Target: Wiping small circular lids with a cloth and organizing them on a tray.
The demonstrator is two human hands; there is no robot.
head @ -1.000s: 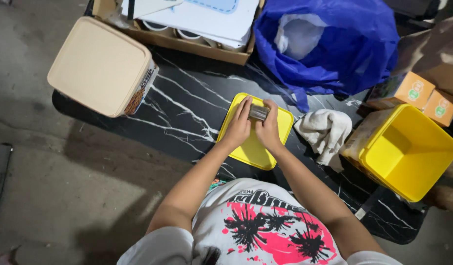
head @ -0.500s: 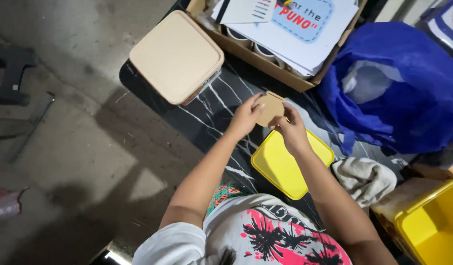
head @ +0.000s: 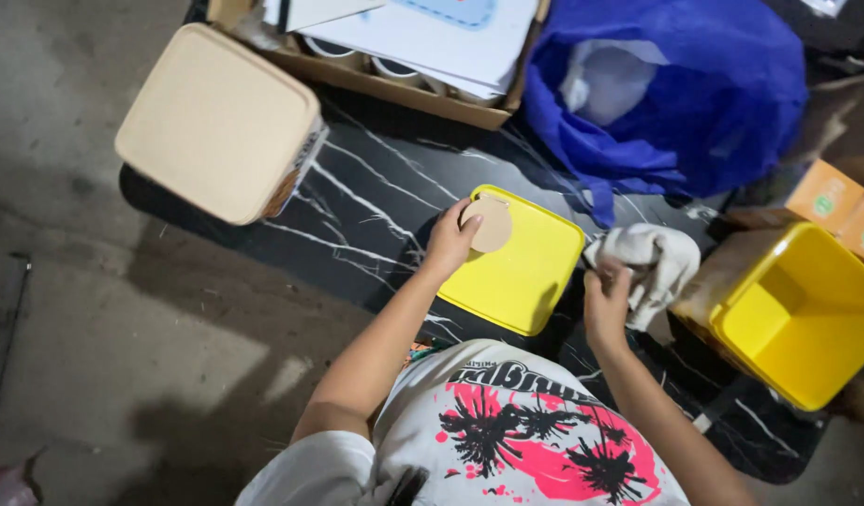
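Note:
My left hand (head: 448,245) pinches a small round tan disc (head: 489,225) over the far corner of a yellow square lid (head: 521,272) that lies flat on the black marbled table (head: 376,201). My right hand (head: 608,300) rests on a crumpled white cloth (head: 649,260) just right of the lid, fingers curled into its folds.
A beige square lidded container (head: 216,122) stands at the table's left end. A cardboard box with white sheets (head: 422,47) is at the back, a blue bag (head: 685,84) beside it. An open yellow tub (head: 806,314) sits at right, with orange cartons (head: 839,206) behind.
Both hands held the tan disc together above the table; now my right hand has let go and moved right onto the white cloth, while my left keeps the disc over the yellow lid.

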